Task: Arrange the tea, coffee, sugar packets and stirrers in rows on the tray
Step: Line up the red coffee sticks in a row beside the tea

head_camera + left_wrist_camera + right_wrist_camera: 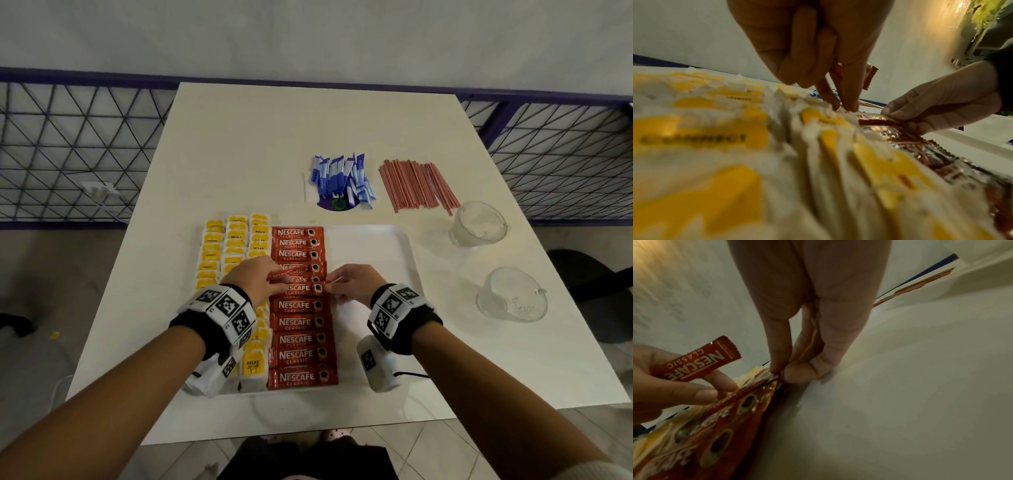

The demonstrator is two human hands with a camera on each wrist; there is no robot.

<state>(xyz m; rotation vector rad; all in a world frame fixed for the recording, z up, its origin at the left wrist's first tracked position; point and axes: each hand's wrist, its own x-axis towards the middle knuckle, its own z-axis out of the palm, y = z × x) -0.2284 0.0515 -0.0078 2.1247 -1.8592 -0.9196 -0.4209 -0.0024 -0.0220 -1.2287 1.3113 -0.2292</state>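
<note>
Two forearms reached up from the frame's bottom, left hand (255,275) gripped a loose red coffee packet (286,273), right hand (352,284) pinched a row packet's edge, coffee row (301,339) and tea bags (236,240) filled the white tray (376,246) at centre, blue sugar packets (340,178) and red stirrers (416,183) lay on the table, upper right.

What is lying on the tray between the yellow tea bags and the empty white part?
The column of red coffee sachets lies between the tea bags and bare tray, in the head view.
</note>
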